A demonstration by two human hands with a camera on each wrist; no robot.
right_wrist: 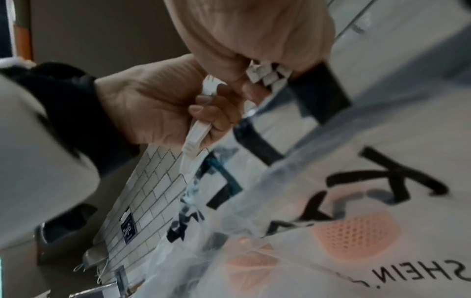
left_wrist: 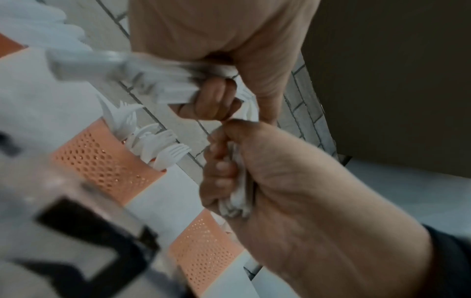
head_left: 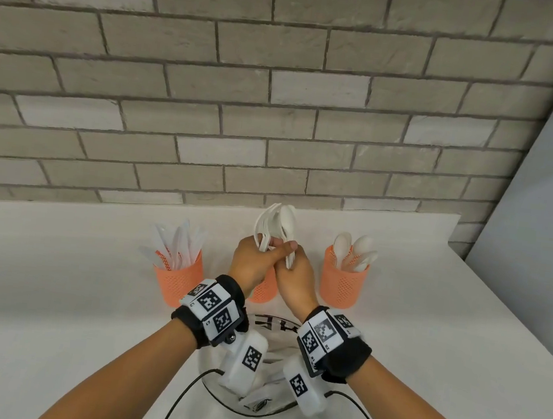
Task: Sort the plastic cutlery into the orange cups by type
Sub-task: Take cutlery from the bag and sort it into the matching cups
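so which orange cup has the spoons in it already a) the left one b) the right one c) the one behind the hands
b, white plastic spoon bowls stick up out of the right orange perforated cup, while the left orange perforated cup holds white plastic knives.

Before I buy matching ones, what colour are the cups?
Orange, dotted with small holes; the right cup shows it best in the head view.

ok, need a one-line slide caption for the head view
Both hands, left and right, grip white cutlery above the middle cup, between the knife cup and spoon cup.
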